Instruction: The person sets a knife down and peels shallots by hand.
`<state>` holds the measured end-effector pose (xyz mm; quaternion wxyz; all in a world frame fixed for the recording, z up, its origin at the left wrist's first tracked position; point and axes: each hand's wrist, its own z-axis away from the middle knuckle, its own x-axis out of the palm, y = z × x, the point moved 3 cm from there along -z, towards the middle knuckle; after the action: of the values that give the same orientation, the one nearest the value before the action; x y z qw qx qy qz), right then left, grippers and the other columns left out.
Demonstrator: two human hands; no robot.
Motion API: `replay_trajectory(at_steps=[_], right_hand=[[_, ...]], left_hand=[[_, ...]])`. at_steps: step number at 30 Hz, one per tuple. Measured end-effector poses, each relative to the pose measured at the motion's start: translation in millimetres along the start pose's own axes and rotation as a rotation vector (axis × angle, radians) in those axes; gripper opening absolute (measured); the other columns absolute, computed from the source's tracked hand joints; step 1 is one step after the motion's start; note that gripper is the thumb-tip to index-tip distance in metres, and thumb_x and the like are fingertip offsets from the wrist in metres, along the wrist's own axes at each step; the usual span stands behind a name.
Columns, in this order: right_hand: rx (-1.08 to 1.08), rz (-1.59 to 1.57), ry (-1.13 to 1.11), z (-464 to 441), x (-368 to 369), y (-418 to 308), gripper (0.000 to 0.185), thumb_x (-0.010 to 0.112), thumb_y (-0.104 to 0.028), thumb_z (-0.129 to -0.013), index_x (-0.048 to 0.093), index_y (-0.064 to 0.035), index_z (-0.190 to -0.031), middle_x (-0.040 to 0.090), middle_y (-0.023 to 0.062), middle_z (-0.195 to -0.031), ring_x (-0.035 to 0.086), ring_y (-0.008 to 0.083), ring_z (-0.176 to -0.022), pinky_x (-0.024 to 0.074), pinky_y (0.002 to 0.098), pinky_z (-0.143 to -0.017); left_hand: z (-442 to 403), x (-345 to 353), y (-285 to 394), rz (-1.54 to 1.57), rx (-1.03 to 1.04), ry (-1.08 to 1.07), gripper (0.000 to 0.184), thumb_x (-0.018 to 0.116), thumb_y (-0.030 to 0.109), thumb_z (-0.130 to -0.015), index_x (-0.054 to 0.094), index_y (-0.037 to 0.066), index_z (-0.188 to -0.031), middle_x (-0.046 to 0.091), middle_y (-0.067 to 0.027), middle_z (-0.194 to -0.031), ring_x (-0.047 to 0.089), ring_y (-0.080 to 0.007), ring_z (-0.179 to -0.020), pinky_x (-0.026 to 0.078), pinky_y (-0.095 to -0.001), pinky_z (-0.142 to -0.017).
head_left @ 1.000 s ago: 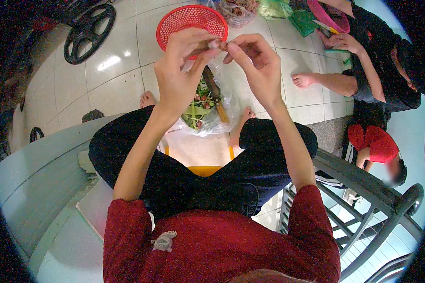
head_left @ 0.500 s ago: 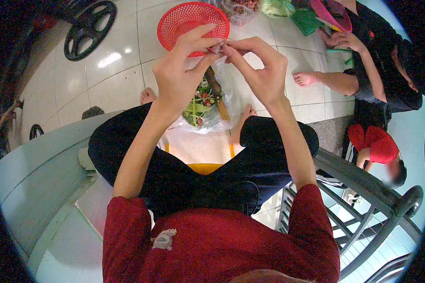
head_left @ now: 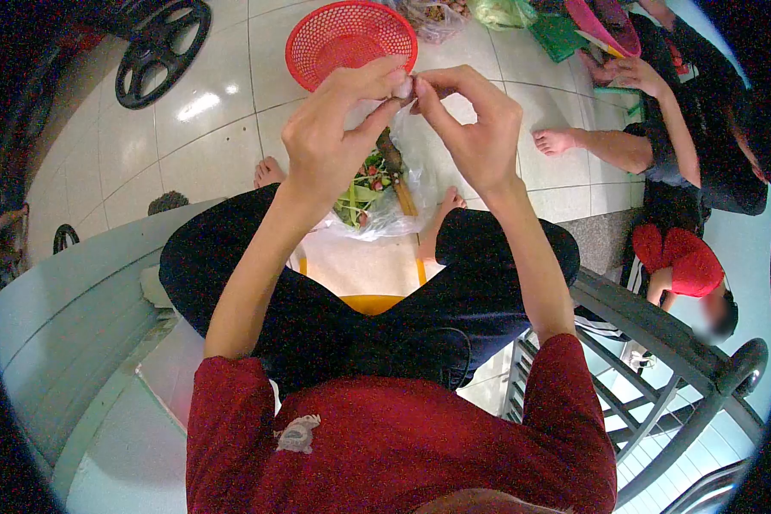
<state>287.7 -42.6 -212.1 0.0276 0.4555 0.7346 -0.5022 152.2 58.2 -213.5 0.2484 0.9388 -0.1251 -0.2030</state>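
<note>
My left hand [head_left: 328, 128] and my right hand [head_left: 474, 120] meet above a plastic bag. Between their fingertips is a small whitish, rounded piece [head_left: 405, 87], too small to name surely. The left fingers are closed on it, and the right thumb and index finger pinch at its right edge. Below them, the clear plastic bag [head_left: 394, 226] lies spread on the floor. Green leaves [head_left: 354, 204] mixed with small red bits lie on it. A dark brown stick-like thing [head_left: 390, 154] rests there too, beside a light wooden-looking piece [head_left: 404, 199].
A red plastic basket [head_left: 351, 41] stands beyond my hands. Bags [head_left: 501, 13] and a green bag [head_left: 557, 38] lie to its right. Another person's hand [head_left: 641, 75] is near a pink basket [head_left: 604, 26]. A dark metal railing [head_left: 660, 330] runs at right.
My left hand has shifted slightly right, and its raised fingers have curled in. More of the whitish piece now shows between the fingertips. My right hand has hardly moved.
</note>
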Motion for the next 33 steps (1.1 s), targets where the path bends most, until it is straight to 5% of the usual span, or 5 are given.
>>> replay_trajectory(at_steps=[17,22,25,27,33], right_hand=[[0.310,-0.465,-0.004,4.9,3.5,3.3,0.013,0.067,-0.006,-0.089,0.067,0.0022,-0.099,0.069,0.0059,-0.091,0.065,0.0118,-0.085,0.0520,0.0264,-0.078],[0.258,-0.489,-0.006,5.7,1.1,2.5,0.012,0.066,-0.006,-0.091,0.067,0.0016,-0.100,0.068,0.0056,-0.093,0.064,0.0119,-0.086,0.0515,0.0263,-0.079],[0.230,-0.464,0.003,3.6,-3.9,2.0,0.013,0.066,-0.006,-0.091,0.067,0.0012,-0.101,0.069,0.0056,-0.093,0.064,0.0119,-0.085,0.0515,0.0262,-0.079],[0.232,-0.461,0.010,1.8,-4.6,4.7,0.013,0.066,-0.007,-0.090,0.068,0.0010,-0.101,0.069,0.0057,-0.093,0.064,0.0119,-0.085,0.0515,0.0263,-0.079],[0.189,-0.399,-0.007,-0.6,-3.6,6.1,0.015,0.069,-0.010,-0.089,0.071,-0.0008,-0.100,0.070,0.0058,-0.089,0.064,0.0121,-0.081,0.0512,0.0268,-0.076]], left_hand=[[-0.4,-0.4,9.3,0.135,-0.044,0.053,0.031,0.079,-0.001,-0.074,0.068,0.003,-0.102,0.073,-0.0081,-0.094,0.072,-0.0167,-0.082,0.057,-0.0265,-0.072],[-1.1,-0.3,4.6,0.278,-0.021,0.009,0.034,0.076,-0.005,-0.076,0.064,-0.001,-0.107,0.072,-0.0119,-0.097,0.072,-0.0183,-0.084,0.058,-0.0291,-0.073],[-2.1,-1.3,7.3,0.315,-0.134,0.005,0.041,0.074,-0.008,-0.079,0.056,-0.004,-0.116,0.070,-0.0157,-0.101,0.071,-0.0210,-0.087,0.059,-0.0313,-0.076],[-2.4,1.6,5.5,0.623,-0.366,0.107,0.047,0.072,-0.009,-0.080,0.050,-0.004,-0.121,0.068,-0.0176,-0.104,0.071,-0.0226,-0.088,0.059,-0.0316,-0.080],[-1.0,5.0,0.4,0.534,-0.391,0.075,0.049,0.075,-0.005,-0.078,0.051,-0.003,-0.121,0.071,-0.0142,-0.101,0.070,-0.0191,-0.094,0.057,-0.0300,-0.082]])
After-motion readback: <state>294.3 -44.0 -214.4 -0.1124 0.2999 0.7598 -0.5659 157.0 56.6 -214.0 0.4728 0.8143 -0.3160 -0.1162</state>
